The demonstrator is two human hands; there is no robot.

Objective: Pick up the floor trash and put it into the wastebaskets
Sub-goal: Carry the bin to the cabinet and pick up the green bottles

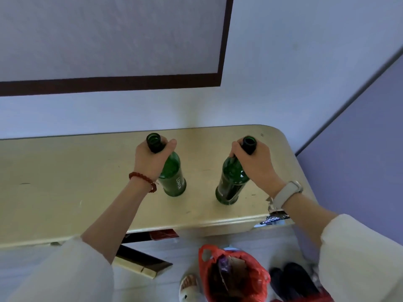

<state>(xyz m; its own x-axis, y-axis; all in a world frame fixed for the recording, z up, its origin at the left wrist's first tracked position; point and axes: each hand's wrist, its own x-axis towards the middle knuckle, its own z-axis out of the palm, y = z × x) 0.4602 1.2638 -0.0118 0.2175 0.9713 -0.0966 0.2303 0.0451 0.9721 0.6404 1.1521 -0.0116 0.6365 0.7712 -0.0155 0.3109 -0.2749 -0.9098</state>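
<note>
Both hands are wrapped around bottle necks: the left hand [152,159] grips a green bottle [172,177] and the right hand [254,163] grips a darker green bottle [231,184], both standing on the tabletop [87,182] towards its right end, well apart. On the floor just off the near edge sits a red bag [237,277] stuffed with trash

Looks like lived-in home room: scuffed beige worktop [87,171] against plain pale wall [283,62], dark-framed panel [109,40] above, slipper [188,286] and dark shoes [294,280] on pale floor [178,251], red plastic bag [235,273] stuffed with rubbish.
</note>
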